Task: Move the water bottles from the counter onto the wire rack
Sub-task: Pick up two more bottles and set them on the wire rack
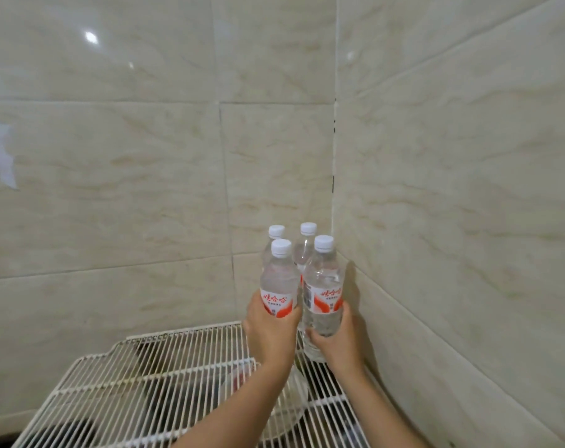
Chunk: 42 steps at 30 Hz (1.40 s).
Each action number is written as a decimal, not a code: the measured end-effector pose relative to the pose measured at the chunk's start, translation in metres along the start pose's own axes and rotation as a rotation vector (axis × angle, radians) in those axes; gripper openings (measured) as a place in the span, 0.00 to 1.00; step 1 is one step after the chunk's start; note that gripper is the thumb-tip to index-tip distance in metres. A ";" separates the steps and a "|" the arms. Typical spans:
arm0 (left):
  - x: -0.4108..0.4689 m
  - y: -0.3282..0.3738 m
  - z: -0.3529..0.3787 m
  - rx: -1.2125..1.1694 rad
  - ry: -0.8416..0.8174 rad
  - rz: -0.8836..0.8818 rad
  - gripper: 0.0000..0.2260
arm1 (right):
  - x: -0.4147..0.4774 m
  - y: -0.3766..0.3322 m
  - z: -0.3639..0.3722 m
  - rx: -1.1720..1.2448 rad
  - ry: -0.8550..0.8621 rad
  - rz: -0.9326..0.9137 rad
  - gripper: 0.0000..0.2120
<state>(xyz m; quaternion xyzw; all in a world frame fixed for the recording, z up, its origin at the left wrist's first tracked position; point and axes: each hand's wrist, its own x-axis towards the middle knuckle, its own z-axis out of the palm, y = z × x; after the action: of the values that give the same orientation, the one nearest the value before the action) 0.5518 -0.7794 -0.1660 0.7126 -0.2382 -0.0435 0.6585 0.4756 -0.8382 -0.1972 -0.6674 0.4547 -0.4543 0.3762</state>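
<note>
Several clear water bottles with white caps and red-and-white labels stand upright in the back right corner of the white wire rack (151, 379). My left hand (268, 334) grips the front left bottle (279, 282) around its lower half. My right hand (339, 341) grips the front right bottle (323, 286) low on its body. Two more bottles stand behind them: a back left bottle (276, 232) and a back right bottle (307, 240), mostly hidden. Whether the held bottles rest on the rack or hover just above it is unclear.
Beige marble-look tiled walls (452, 189) meet in a corner right behind the bottles. A clear round dish (290, 412) lies under the rack below my forearms. Dark objects show through the wires. The left part of the rack carries nothing.
</note>
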 end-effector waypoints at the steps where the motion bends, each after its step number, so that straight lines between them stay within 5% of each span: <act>1: 0.001 -0.001 0.004 0.023 0.020 -0.008 0.27 | 0.001 0.001 0.001 -0.002 -0.001 -0.005 0.36; 6: 0.007 0.000 0.005 0.119 0.000 -0.004 0.31 | 0.003 0.006 0.002 0.008 0.010 -0.032 0.36; 13: -0.001 -0.037 -0.033 -0.054 -0.554 0.099 0.38 | 0.004 0.007 0.002 -0.032 -0.006 -0.046 0.40; 21: -0.012 -0.044 -0.018 0.028 -0.306 0.126 0.36 | 0.003 0.005 0.002 -0.089 0.030 -0.088 0.37; 31: -0.015 -0.044 -0.028 0.202 -0.329 0.055 0.40 | -0.007 0.003 -0.003 -0.112 0.094 -0.161 0.41; 34: -0.010 -0.046 -0.054 0.360 -0.284 0.075 0.39 | -0.015 -0.016 -0.011 -0.200 0.255 -0.307 0.42; 37: -0.001 -0.043 -0.096 0.579 -0.245 0.174 0.32 | -0.025 -0.037 -0.003 -0.309 0.384 -0.638 0.31; 40: 0.004 -0.039 -0.150 0.840 -0.219 0.303 0.28 | -0.047 -0.051 0.022 -0.416 0.259 -0.944 0.31; 42: 0.006 -0.038 -0.193 0.962 -0.170 0.338 0.28 | -0.071 -0.060 0.044 -0.467 0.070 -0.978 0.31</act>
<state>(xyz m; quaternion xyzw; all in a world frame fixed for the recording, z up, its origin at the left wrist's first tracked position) 0.6398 -0.6039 -0.1759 0.8803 -0.3957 0.1205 0.2324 0.5207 -0.7485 -0.1745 -0.8515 0.1921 -0.4850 -0.0527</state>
